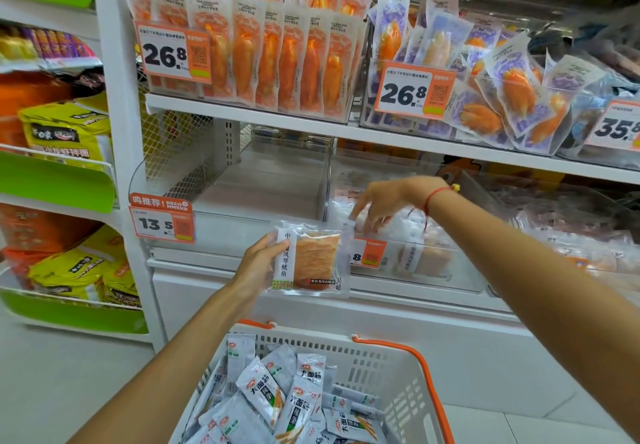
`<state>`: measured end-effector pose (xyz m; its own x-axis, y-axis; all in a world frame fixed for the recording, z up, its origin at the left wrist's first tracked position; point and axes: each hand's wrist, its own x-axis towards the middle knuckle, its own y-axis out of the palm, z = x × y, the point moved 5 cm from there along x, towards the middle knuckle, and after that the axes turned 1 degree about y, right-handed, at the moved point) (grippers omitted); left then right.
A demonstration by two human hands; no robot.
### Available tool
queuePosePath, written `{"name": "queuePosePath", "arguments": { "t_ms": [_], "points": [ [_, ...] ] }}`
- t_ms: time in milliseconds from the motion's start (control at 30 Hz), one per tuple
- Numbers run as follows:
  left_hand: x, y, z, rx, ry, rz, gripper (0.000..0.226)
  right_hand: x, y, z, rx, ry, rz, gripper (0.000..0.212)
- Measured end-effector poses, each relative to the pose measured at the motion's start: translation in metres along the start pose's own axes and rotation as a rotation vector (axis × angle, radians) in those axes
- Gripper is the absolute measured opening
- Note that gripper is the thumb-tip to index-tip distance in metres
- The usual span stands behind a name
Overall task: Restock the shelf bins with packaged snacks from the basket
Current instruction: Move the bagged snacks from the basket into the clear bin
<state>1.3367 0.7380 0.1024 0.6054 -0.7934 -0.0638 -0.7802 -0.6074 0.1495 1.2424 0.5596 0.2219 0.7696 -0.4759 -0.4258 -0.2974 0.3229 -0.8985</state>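
nearest, a white slatted plastic basket with orange handles [391,371] holds grey-white snack sachets [273,398]. above it the left hand [258,263] pinches a clear square packet of orange dried squid [311,259] by its left edge. beyond, the right hand [381,203], fingers loosely spread, reaches into the clear acrylic shelf bin [433,256] over similar packets, grip holding nothing.

Clear squid snack packet [311,260] upright before empty bin [263,184]; silver packets heaped in basket [391,371].
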Motion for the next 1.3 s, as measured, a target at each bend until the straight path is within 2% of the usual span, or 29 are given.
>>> {"name": "queuePosePath", "arguments": {
  "t_ms": [133, 233, 433, 500, 600, 633, 667, 767, 867, 967, 1033, 1100, 1233, 1300],
  "points": [
    [0.003, 0.002, 0.0, 0.03, -0.005, 0.028, 0.027, -0.002, 0.004, 0.004, 0.121, -0.007, 0.076, 0.035],
    [0.007, 0.002, 0.002, 0.017, -0.004, 0.023, 0.027, 0.0, 0.015, -0.004, 0.284, 0.043, 0.143, 0.041],
    [0.004, 0.002, 0.002, -0.011, -0.002, 0.012, 0.026, -0.001, 0.021, -0.005, 0.304, 0.054, 0.129, 0.052],
    [0.003, 0.001, -0.001, -0.038, -0.01, -0.003, 0.025, -0.006, 0.015, -0.008, 0.32, -0.008, -0.018, 0.052],
    [0.001, 0.002, -0.006, -0.056, -0.007, 0.0, 0.027, -0.027, -0.003, -0.02, 0.394, -0.13, -0.551, 0.051],
    [0.0, 0.004, -0.008, -0.057, -0.001, 0.004, 0.029, -0.037, -0.002, -0.025, 0.497, -0.141, -0.641, 0.051],
    [-0.001, 0.008, -0.01, -0.058, 0.006, 0.007, 0.031, -0.044, 0.001, -0.029, 0.602, -0.15, -0.662, 0.049],
    [-0.004, 0.029, -0.02, -0.082, 0.049, 0.032, 0.034, -0.059, 0.023, -0.032, 0.709, -0.147, -0.466, 0.05],
    [-0.007, 0.06, -0.03, -0.15, 0.083, 0.055, 0.033, -0.067, 0.044, -0.034, 0.861, -0.104, -0.404, 0.07],
    [-0.004, 0.092, -0.039, -0.245, 0.076, -0.002, 0.032, -0.065, 0.057, -0.048, 1.175, -0.069, -0.41, 0.06],
    [-0.001, 0.109, -0.042, -0.27, 0.053, -0.02, 0.033, -0.069, 0.055, -0.066, 1.103, -0.039, -0.48, 0.051],
    [0.005, 0.124, -0.043, -0.279, 0.035, 0.035, 0.033, -0.076, 0.05, -0.077, 1.027, -0.078, -0.51, 0.043],
    [0.017, 0.137, -0.051, -0.276, 0.055, 0.15, 0.034, -0.091, 0.036, -0.106, 1.01, -0.167, -0.589, 0.009],
    [0.023, 0.13, -0.058, -0.209, 0.106, 0.138, 0.033, -0.1, 0.029, -0.125, 0.948, -0.168, -0.716, 0.009]
  ]
}}
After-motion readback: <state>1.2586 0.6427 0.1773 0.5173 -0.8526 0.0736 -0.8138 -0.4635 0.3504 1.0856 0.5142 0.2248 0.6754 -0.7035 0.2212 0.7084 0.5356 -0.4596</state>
